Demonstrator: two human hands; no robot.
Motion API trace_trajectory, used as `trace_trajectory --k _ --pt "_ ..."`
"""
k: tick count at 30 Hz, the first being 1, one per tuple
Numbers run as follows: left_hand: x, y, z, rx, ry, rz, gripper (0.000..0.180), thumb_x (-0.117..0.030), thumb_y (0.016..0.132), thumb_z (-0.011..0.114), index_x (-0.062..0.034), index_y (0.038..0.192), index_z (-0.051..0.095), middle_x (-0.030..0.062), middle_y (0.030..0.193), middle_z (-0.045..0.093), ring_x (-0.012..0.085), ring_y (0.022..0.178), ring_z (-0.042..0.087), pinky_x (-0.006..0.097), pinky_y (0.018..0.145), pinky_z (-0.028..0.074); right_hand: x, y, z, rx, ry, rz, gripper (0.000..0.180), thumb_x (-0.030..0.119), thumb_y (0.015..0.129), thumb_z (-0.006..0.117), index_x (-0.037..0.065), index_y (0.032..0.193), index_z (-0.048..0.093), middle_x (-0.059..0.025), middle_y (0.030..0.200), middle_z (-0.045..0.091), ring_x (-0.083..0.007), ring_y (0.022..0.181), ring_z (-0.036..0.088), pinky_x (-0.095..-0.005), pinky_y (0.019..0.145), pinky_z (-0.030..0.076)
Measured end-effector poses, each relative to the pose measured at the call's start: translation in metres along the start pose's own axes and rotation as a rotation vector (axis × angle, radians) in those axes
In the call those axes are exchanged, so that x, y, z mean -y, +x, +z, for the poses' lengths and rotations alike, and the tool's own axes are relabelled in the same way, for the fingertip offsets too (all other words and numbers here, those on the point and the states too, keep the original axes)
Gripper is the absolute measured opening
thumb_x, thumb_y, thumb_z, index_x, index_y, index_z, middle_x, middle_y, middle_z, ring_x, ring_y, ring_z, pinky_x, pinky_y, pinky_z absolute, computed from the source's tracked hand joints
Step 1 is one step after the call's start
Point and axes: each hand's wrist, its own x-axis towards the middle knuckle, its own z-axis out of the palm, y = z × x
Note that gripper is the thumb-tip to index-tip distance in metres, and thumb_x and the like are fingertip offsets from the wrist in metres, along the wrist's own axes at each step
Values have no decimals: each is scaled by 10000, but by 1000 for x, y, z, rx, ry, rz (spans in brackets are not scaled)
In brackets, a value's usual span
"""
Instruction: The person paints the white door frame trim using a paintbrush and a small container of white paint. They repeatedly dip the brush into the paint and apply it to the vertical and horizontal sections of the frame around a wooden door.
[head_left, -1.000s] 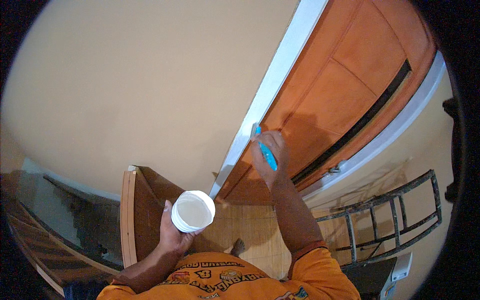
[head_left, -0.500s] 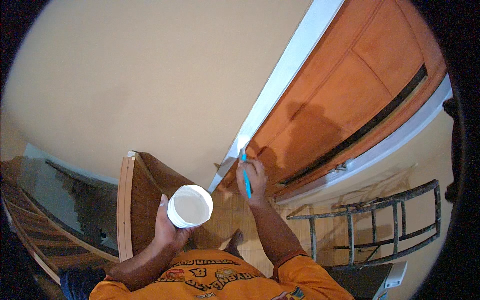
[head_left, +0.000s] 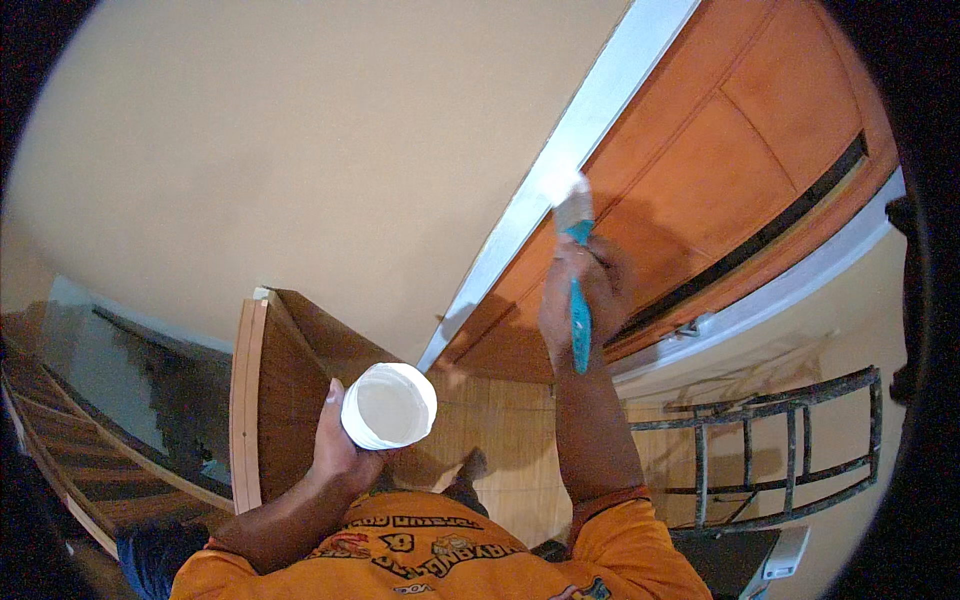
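Cream wall (head_left: 280, 150) fills most of the view, with one orange wooden door (head_left: 740, 170) beside it and one white door frame (head_left: 590, 120) between them. Since half a second ago the right hand (head_left: 580, 290) has risen up the frame, so the one blue-handled brush (head_left: 578, 270) it grips in a closed fist now lays its bristles higher on the white strip. Left hand (head_left: 340, 440) wraps its fingers round one white paint tub (head_left: 388, 405), held low near the chest
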Motion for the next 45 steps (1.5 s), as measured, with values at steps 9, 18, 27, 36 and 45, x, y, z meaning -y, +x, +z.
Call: trace_trajectory --k 9,18,27,36,45 --pt "1 2 -4 -13 -44 -20 693 -597 1004 245 -48 1371 452 161 1342 531 321 1223 537 514 1032 433 -100 -101 -11 -133 -459 179 195 -5 824 702 76 996 661 -118 858 573 -218 711 572 -313 635 478" --pt "-1 0 3 40 -31 25 707 -592 1006 245 -21 1365 456 170 1327 546 322 1214 547 510 1039 429 -63 -100 -16 52 -834 -233 226 -26 808 661 75 1008 693 -137 937 608 -279 868 617 -381 724 502" --pt "4 3 2 53 43 36 716 -592 1008 227 -13 1362 457 177 1325 551 314 1221 546 493 1048 425 13 16 5 31 -1079 -907 125 12 856 633 48 972 663 -146 916 585 -248 804 593 -352 673 484" --pt "4 2 0 71 7 46 724 -607 1000 234 -22 1361 461 170 1320 556 313 1205 560 497 1014 454 -61 -97 -3 52 -1035 -298 150 13 824 646 55 967 664 -156 923 566 -277 784 582 -370 677 481" --pt "8 4 1 105 11 37 700 -610 999 226 -63 1370 458 147 1332 547 328 1194 563 532 962 479 22 31 24 -104 -996 -29 45 56 886 655 31 897 620 -109 871 603 -273 814 588 -356 688 475"
